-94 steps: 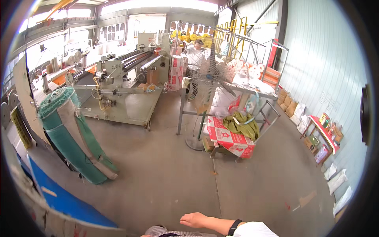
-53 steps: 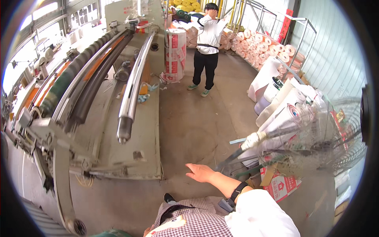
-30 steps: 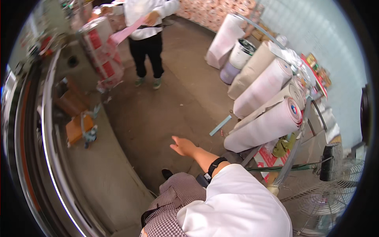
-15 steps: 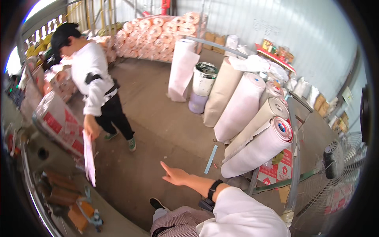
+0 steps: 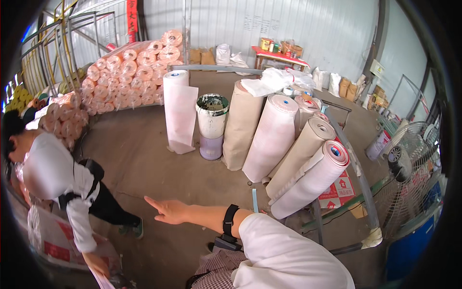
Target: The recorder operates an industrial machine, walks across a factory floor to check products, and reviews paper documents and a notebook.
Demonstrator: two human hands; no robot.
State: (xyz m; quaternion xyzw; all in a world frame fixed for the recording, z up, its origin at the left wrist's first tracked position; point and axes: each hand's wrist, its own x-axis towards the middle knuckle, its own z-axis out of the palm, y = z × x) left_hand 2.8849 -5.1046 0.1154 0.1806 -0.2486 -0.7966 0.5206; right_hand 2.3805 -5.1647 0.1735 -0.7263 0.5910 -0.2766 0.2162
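Observation:
My right hand (image 5: 168, 211) reaches leftward over the brown floor from a white short sleeve. Its index finger is stretched out and pointing left, the other fingers are partly curled, and it holds nothing. A black strap (image 5: 231, 220) with a small dark box sits on that forearm. My left hand is out of view. Beyond my fingertip a co-worker (image 5: 82, 188) in a white top and dark trousers bends at the left. That person's lowered hand (image 5: 97, 265) holds a pale pink sheet (image 5: 102, 280), cut off by the picture's lower edge.
Several upright rolls (image 5: 272, 137) of white and beige sheet lean on a metal rail (image 5: 358, 188) at the right, beside a paint-stained bucket (image 5: 211, 113). A fan (image 5: 409, 164) stands far right. Pink wrapped rolls (image 5: 130, 72) are stacked behind; a red-topped table (image 5: 281, 57) stands farther back.
The view has swung, so the co-worker now appears lower and farther left, bending more. My right arm still points left, its hand now farther left in the picture.

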